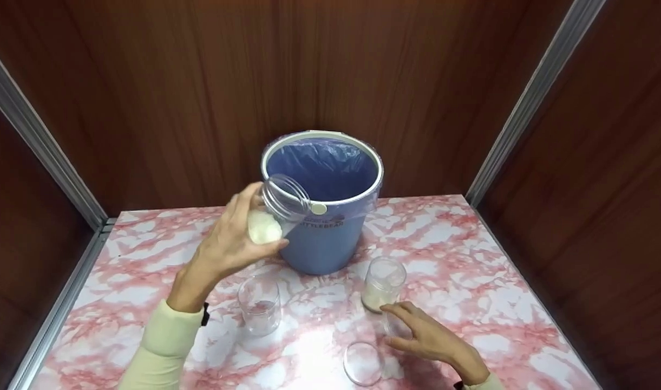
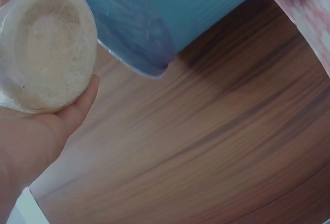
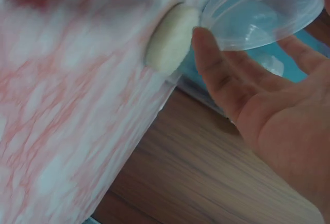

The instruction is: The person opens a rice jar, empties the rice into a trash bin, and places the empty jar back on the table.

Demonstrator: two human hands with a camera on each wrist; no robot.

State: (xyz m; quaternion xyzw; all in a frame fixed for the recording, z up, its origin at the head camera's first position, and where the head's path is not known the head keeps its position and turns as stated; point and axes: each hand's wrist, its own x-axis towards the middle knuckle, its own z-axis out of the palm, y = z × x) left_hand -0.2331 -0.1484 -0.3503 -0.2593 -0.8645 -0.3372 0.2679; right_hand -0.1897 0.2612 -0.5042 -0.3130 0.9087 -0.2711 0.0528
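Holding a clear jar (image 1: 280,210) tilted toward a lined blue bin (image 1: 325,246), left hand (image 1: 227,241) curled round its lower part.

Nearest on the bench (image 1: 460,281), a clear round lid (image 1: 363,364) lies flat toward the near edge, right of the middle. Just beside it, the right hand (image 1: 427,336) pinches another lid (image 3: 260,17) between thumb and fingers, its fingertips close to a second jar (image 1: 381,292) with white contents; contact there cannot be told. A clear container (image 1: 260,309) stands to the left of these, well in from the left edge. Above and beyond it, the tilted jar sits between left thumb and fingers, white filling (image 1: 264,227) at its base, mouth toward the rim of the bin, which stands near the middle of the far edge.
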